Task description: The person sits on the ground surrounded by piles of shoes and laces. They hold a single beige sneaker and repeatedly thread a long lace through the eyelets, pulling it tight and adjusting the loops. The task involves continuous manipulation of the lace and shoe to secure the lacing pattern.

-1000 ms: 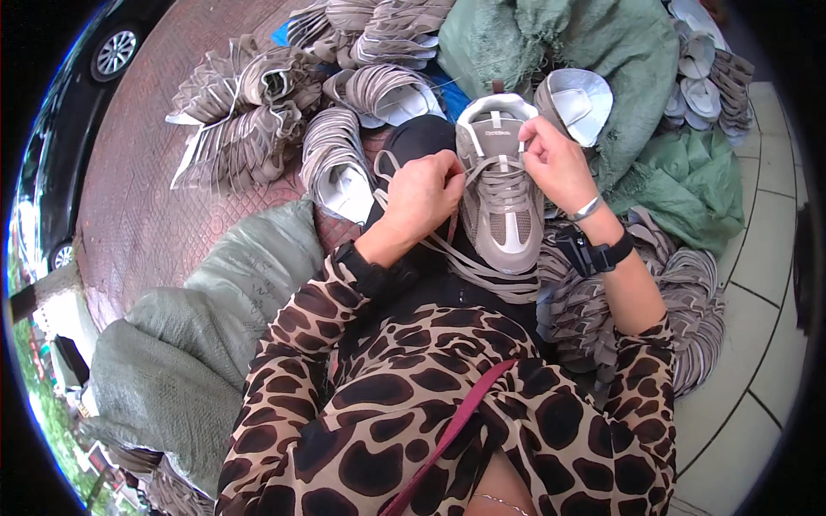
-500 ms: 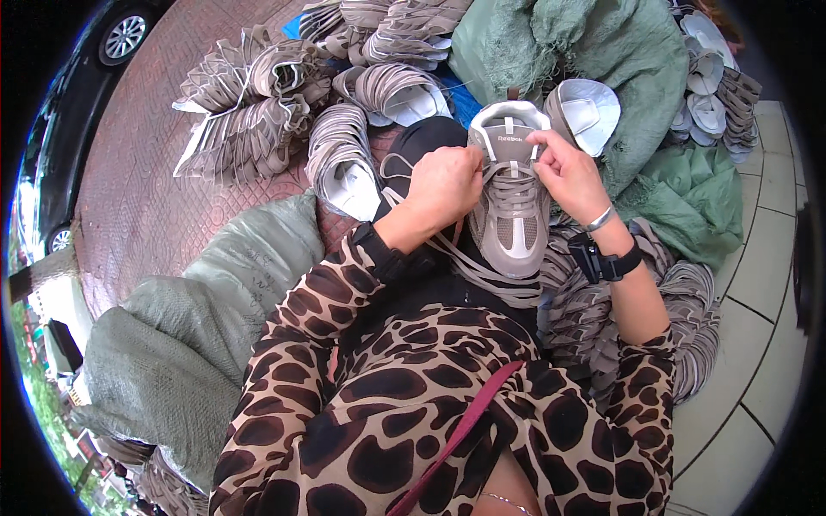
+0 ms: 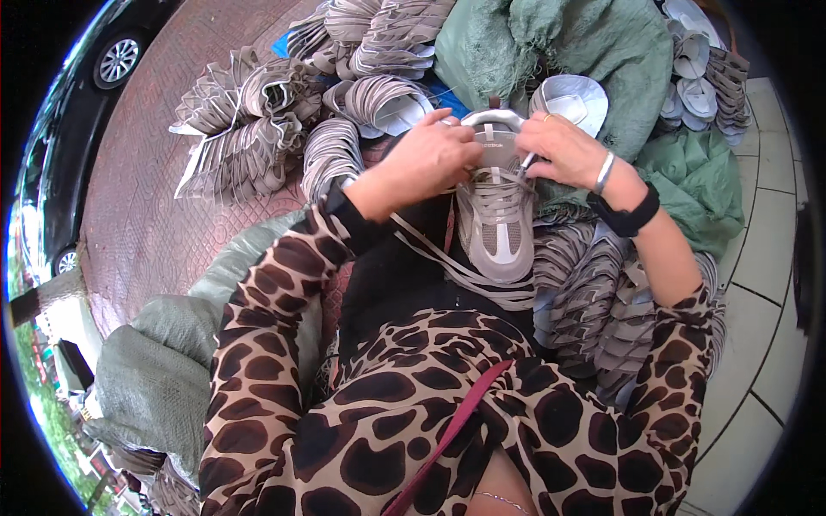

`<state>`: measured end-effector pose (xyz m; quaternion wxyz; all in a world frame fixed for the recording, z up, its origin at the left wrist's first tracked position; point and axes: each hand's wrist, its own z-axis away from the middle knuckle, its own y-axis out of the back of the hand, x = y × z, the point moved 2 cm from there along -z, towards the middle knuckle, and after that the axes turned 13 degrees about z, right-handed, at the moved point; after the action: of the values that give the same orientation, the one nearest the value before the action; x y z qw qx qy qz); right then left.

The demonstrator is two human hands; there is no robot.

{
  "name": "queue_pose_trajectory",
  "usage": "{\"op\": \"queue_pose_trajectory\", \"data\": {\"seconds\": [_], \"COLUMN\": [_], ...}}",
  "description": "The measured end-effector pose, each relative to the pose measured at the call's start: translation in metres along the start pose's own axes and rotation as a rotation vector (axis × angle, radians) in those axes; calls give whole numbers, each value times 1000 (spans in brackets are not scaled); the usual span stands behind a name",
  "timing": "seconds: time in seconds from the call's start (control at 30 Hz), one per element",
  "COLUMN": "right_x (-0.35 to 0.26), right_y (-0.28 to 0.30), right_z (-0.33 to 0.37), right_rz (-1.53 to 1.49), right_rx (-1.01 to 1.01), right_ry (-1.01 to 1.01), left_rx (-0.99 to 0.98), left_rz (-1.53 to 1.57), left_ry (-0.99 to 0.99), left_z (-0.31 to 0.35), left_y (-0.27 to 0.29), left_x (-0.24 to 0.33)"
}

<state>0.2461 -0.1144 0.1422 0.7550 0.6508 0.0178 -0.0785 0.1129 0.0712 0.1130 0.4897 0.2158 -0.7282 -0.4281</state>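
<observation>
A beige and grey sneaker upper [image 3: 496, 228] lies over my black-covered lap, its toe toward me. Flat laces criss-cross its front, and a strand spans the tongue between my hands. My left hand [image 3: 437, 157] is closed on the left side of the ankle opening, fingertips bent at the edge. On the opposite side, my right hand [image 3: 564, 155] pinches the rim by the top eyelets. Whether either hand also grips a lace end is hidden by the fingers. Loose laces [image 3: 460, 277] trail across my lap, left of and below the toe.
Nested stacks of beige shoe uppers [image 3: 249, 125] lie on the red paving [image 3: 138, 172], and more [image 3: 594, 284] sit right of my lap. Green woven sacks [image 3: 602, 52] bulge ahead; a grey-green sack [image 3: 155, 361] stands at left. Pale tiles [image 3: 757, 258] run along the right. A dark car is parked far left.
My left hand has moved up along the opening and loosened from a fist into bent fingers. My right hand has turned inward and closed over the rim. The upper has shifted slightly left.
</observation>
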Motion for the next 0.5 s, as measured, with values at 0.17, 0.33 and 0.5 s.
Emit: {"op": "queue_pose_trajectory", "data": {"seconds": [0.17, 0.33, 0.5], "right_x": [3, 1, 57], "right_y": [-19, -21, 24], "right_z": [-2, -24, -61], "right_rz": [-31, -196, -1175], "right_rx": [-157, -154, 677], "right_ry": [-87, -339, -603], "left_rx": [-156, -78, 434], "left_rz": [82, 476, 1104], "left_ry": [171, 472, 425], "left_z": [-5, -29, -73], "left_y": [-5, -13, 28], "left_x": [-14, -26, -67]}}
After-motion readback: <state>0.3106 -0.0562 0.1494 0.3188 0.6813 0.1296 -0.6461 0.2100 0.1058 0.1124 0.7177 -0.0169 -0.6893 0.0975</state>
